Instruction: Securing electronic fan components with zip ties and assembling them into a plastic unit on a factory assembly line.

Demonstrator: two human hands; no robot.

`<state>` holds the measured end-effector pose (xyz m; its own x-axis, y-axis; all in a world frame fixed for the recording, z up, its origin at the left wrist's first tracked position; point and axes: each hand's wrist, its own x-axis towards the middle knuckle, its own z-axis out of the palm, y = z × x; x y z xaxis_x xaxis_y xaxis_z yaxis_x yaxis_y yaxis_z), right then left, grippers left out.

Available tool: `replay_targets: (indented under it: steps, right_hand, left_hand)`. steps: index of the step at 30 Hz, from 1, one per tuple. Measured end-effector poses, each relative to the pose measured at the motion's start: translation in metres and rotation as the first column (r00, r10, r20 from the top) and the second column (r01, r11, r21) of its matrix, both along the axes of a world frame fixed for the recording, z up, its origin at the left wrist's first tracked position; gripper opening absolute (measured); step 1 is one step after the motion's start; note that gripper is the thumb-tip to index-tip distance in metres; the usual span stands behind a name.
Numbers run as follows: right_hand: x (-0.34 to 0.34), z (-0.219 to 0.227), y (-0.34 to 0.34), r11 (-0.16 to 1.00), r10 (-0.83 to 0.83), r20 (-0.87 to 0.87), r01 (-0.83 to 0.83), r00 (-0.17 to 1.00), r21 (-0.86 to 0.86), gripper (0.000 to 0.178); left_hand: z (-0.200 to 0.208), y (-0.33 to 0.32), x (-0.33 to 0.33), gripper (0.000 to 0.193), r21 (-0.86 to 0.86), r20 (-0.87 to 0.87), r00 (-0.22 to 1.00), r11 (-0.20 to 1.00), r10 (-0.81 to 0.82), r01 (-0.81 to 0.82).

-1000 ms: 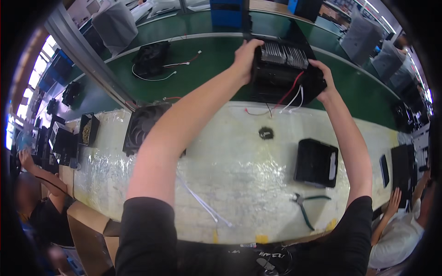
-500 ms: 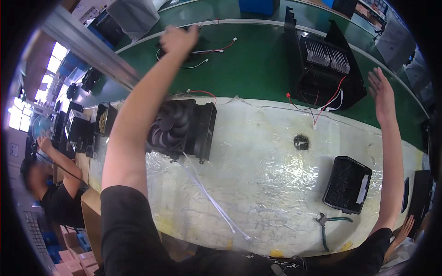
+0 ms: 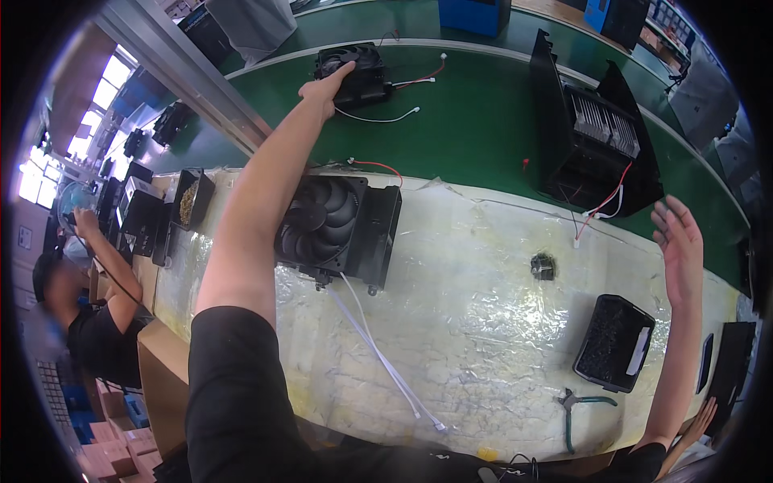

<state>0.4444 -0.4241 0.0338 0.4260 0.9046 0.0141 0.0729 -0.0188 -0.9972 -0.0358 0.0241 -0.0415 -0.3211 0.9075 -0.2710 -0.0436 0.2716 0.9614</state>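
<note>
My left hand [image 3: 326,87] reaches far out over the green belt, its index finger stretched across a black fan unit [image 3: 362,84]. Whether it touches or just hovers above the unit, I cannot tell; its other fingers are partly hidden. My right hand [image 3: 681,245] is held up empty, fingers spread, beside a black housing [image 3: 555,121] with a silver finned heatsink [image 3: 604,125] and loose red and white wires. Under my left forearm sits a second black fan unit [image 3: 322,221] on the pale film-covered bench, its white cables [image 3: 378,354] trailing toward me.
A black tray [image 3: 613,342] of small dark parts and green-handled cutters [image 3: 570,410] lie at the bench's right. A small black piece [image 3: 543,266] sits mid-bench. A metal post [image 3: 193,80] rises at left. Another person [image 3: 105,322] works at far left; another hand [image 3: 699,419] shows at lower right.
My left hand has come down lower over the far fan unit, which shows more fully. My right hand has lowered toward me. The whole view has shifted slightly.
</note>
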Motion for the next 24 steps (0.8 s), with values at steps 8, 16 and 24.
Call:
replay_targets:
  steps: [8, 16, 24]
  right_hand:
    - [0.003, -0.012, -0.038, 0.997, -0.060, -0.046, 0.057, 0.997, -0.048, 0.037]
    - [-0.014, -0.019, -0.067, 0.986, -0.130, -0.105, 0.118, 0.986, -0.115, 0.034]
    - [-0.025, -0.021, -0.079, 0.987, -0.137, -0.050, 0.132, 0.989, -0.087, 0.033]
  left_hand:
    - [0.016, -0.016, 0.043, 0.022, -0.069, 0.368, 0.834, 0.882, -0.412, 0.466]
    - [0.007, -0.014, 0.079, 0.067, -0.072, 0.004, 0.931, 0.928, -0.365, 0.365]
    - [-0.014, 0.019, 0.093, 0.087, 0.110, 0.222, 0.975, 0.994, 0.001, -0.026]
